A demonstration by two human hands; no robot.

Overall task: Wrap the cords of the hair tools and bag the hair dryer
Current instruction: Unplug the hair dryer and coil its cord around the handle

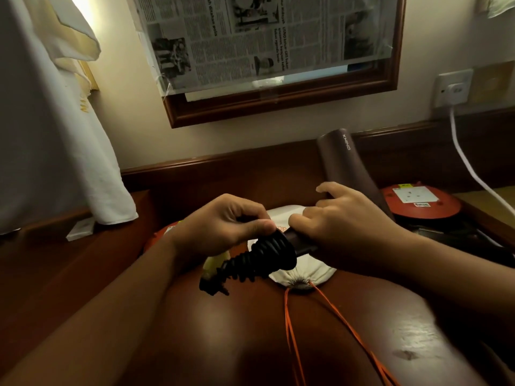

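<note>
A brown hair dryer (344, 160) points up and away over the wooden table, with my right hand (342, 221) closed round its lower body and handle. A black cord (259, 260) is wound in a tight cone of coils around the handle's end. My left hand (223, 224) pinches the top of those coils between thumb and fingers. Under both hands lies a white drawstring bag (299, 273) with its mouth gathered, and two orange drawstrings (289, 330) trail toward me. The plug end of the cord (211, 285) hangs at the lower left of the coil.
A red round device (418, 203) sits at the right. A white cable (468, 162) runs from a wall socket (452, 87) down to the table. A white cloth (55, 135) hangs at the left beside a small white box (80, 229). A newspaper-covered frame (264, 51) hangs on the wall.
</note>
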